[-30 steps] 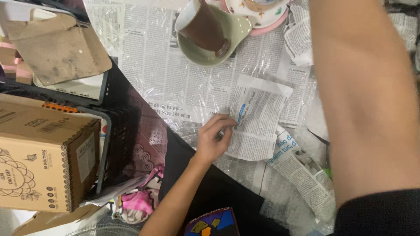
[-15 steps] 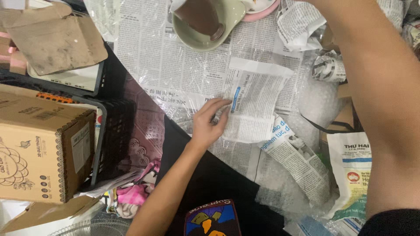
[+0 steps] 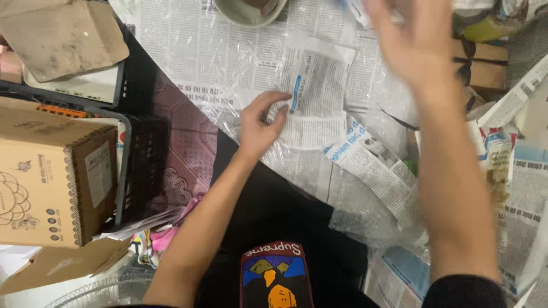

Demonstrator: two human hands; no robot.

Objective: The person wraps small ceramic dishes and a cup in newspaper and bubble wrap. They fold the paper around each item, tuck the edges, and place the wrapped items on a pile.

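On the counter (image 3: 188, 51), which is spread with sheets of newspaper under clear plastic film, lies a torn newspaper piece (image 3: 315, 91), roughly rectangular, grey with small print and a short blue stripe near its left edge. It sits flat near the middle of the view, just below a pale green bowl (image 3: 249, 11) at the top edge. The left hand (image 3: 260, 125) rests on the piece's lower left edge, thumb and fingertips closed lightly on the paper, seemingly to keep it from sliding on the slick film. The right hand (image 3: 414, 40) is raised above the counter, blurred, fingers spread and holding nothing. Another printed strip (image 3: 371, 165) lies just beside the piece, to its lower right. At far left a cardboard box (image 3: 54, 177) stands in a dark crate (image 3: 140, 165).
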